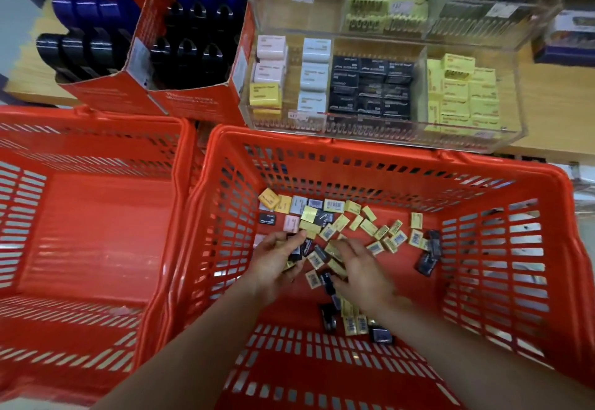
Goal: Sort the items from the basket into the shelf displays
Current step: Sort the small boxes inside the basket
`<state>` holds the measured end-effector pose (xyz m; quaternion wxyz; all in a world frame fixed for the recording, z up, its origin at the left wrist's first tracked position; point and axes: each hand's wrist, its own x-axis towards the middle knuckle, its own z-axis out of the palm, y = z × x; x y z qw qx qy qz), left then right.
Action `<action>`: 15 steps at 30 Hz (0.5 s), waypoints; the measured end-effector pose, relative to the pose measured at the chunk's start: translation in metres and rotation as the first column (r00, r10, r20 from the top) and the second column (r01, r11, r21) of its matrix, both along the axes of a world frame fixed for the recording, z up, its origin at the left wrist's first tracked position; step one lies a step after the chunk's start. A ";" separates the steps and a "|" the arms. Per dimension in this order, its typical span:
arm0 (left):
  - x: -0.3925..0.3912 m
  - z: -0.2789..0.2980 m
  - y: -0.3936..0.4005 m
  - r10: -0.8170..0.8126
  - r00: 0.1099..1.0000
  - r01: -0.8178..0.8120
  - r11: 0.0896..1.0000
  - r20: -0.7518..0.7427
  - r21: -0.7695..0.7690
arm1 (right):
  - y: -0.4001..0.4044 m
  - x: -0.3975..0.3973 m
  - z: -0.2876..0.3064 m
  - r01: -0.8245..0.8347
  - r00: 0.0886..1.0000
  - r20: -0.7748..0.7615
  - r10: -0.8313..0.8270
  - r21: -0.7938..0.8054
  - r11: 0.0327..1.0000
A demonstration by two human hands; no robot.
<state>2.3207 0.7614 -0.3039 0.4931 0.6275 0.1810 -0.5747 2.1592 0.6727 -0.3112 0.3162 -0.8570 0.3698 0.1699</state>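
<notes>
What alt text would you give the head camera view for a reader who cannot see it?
Both hands reach into a red shopping basket: the left hand holds several small boxes, the right hand rests on the scattered yellow, black and pink boxes. Behind it, a clear acrylic display holds matching boxes sorted by colour; a second red basket stands to the left.

Two bare forearms reach in from the bottom edge, with no sleeves, watch or bracelets in sight. The left hand and right hand wear no gloves (finger details are blurred).
</notes>
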 end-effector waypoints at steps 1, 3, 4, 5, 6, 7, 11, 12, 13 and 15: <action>0.001 0.000 0.004 -0.007 1.000 0.007 1.000 0.002 0.003 | 0.005 0.003 -0.005 -0.038 0.999 -0.033 0.036 -0.069 0.997; 0.004 0.000 0.009 -0.005 1.000 0.005 1.000 0.006 0.003 | 0.013 0.011 -0.013 -0.096 0.992 -0.101 0.079 -0.178 0.979; 0.005 0.000 0.011 -0.008 1.000 0.008 1.000 0.010 -0.001 | 0.015 0.014 -0.017 -0.100 0.990 -0.113 0.079 -0.202 0.974; 0.005 0.001 0.011 -0.009 1.000 0.009 1.000 0.012 -0.006 | 0.015 0.018 -0.020 -0.095 0.991 -0.112 0.073 -0.205 0.974; 0.005 0.001 0.011 -0.010 1.000 0.010 1.000 0.013 -0.010 | 0.012 0.021 -0.020 -0.091 0.992 -0.108 0.071 -0.187 0.978; 0.005 0.002 0.010 -0.011 1.000 0.012 1.000 0.016 -0.011 | 0.008 0.023 -0.019 -0.096 0.992 -0.098 0.081 -0.159 0.983; 0.002 0.007 0.006 -0.044 0.999 0.044 0.999 0.012 -0.004 | -0.005 0.020 -0.017 -0.241 0.969 -0.073 0.234 -0.103 0.965; 0.000 0.009 0.005 -0.055 0.998 0.055 0.998 0.009 -0.010 | -0.006 0.017 -0.016 -0.295 0.955 -0.073 0.288 -0.130 0.947; -0.002 0.011 0.004 -0.061 0.998 0.061 0.998 0.007 -0.018 | -0.007 0.014 -0.016 -0.344 0.938 -0.085 0.335 -0.151 0.927; -0.003 0.016 0.003 -0.063 0.998 0.063 0.998 0.012 -0.029 | -0.009 0.009 -0.014 -0.362 0.932 -0.079 0.354 -0.145 0.921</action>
